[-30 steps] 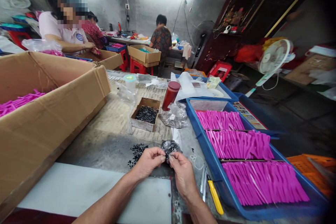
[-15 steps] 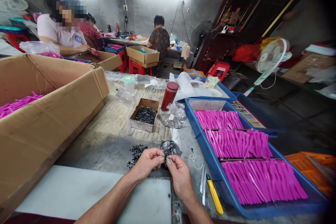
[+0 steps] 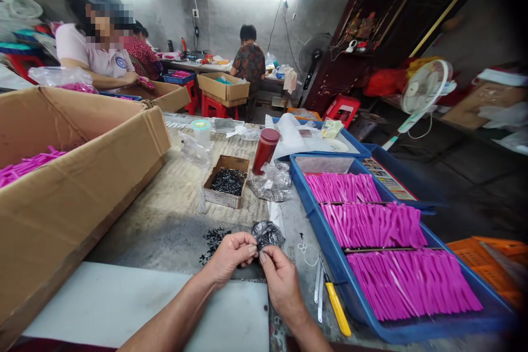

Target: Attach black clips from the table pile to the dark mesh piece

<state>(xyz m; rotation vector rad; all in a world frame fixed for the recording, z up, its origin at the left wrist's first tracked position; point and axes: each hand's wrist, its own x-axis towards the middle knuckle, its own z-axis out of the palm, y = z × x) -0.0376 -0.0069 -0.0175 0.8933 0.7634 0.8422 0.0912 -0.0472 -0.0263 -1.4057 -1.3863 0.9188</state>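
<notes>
My left hand (image 3: 233, 256) and my right hand (image 3: 280, 272) meet fingertip to fingertip above the near part of the table. Each is closed in a pinch on something small and dark, mostly hidden by the fingers, whose kind I cannot make out. Just behind the fingertips lies a clear plastic bag with black contents (image 3: 268, 234). To the left of my left hand is a loose pile of small black parts (image 3: 214, 241). A white board (image 3: 165, 302) lies flat under my forearms.
A blue tray (image 3: 315, 220) with rows of magenta strips (image 3: 412, 283) stands at right. A yellow-handled tool (image 3: 338, 308) lies beside it. A small box of black pins (image 3: 225, 198), a red flask (image 3: 265, 151) and a large cardboard box (image 3: 94, 214) stand around. Co-workers sit behind.
My fingertips have shifted slightly against each other, still pinched together at the same place. The whole view has moved a little. The co-worker at left has moved their hands slightly.
</notes>
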